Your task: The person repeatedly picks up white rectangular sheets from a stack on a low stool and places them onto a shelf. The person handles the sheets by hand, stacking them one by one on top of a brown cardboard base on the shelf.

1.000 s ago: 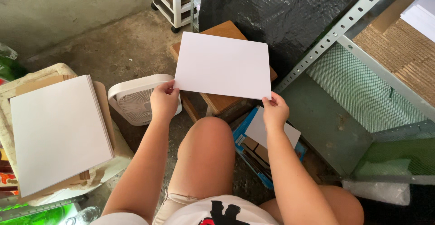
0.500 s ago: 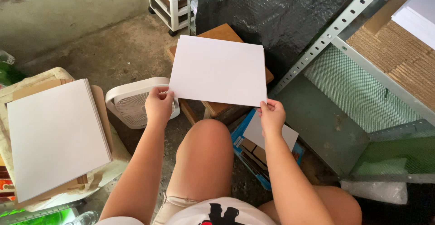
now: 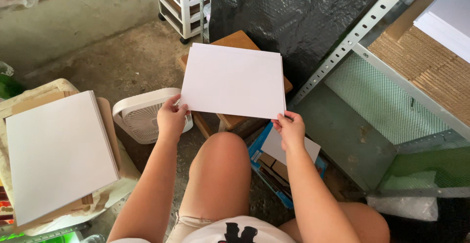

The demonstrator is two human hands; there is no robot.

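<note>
Drew the white sheets (image 3: 234,80) nearer over the stool (image 3: 238,41), left hand (image 3: 171,118) and right hand (image 3: 290,129) pinching its near corners.

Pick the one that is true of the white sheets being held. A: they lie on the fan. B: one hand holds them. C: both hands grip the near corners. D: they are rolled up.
C: the left hand and right hand each pinch a near corner of the flat white sheets.
</note>
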